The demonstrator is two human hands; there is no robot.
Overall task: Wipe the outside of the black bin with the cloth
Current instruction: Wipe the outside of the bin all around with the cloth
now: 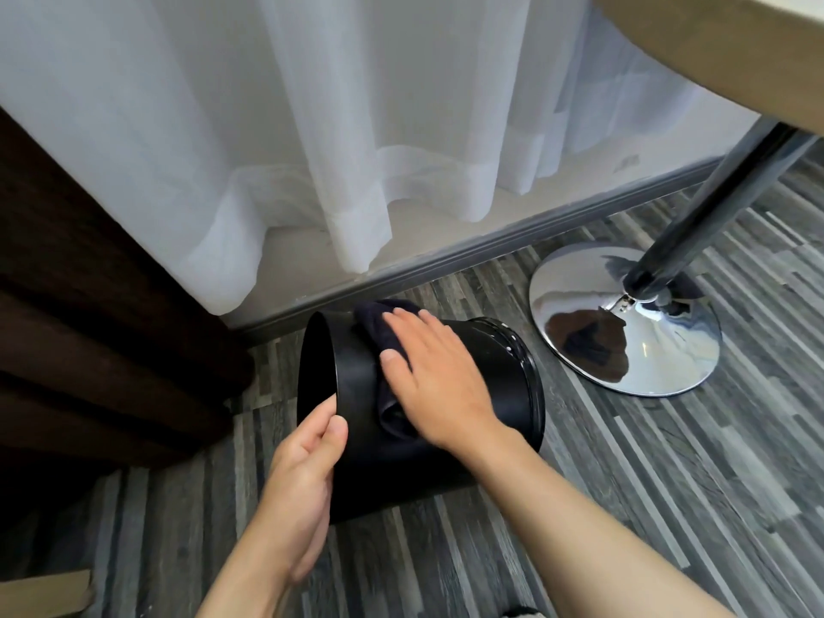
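Note:
The black bin [499,381] lies on its side on the striped floor, its open mouth turned left and its base to the right. My left hand [307,452] grips the rim of the mouth, thumb on the outside. A dark cloth [379,325] is draped over the upper wall of the bin. My right hand [432,372] lies flat on the cloth with fingers spread, pressing it against the bin. Part of the cloth is hidden under that hand.
A chrome table base [624,323] and its dark pole [713,202] stand just right of the bin, under a tabletop [731,51]. A white curtain [312,127] and grey skirting [490,247] run behind. Dark wood furniture [89,327] stands at the left.

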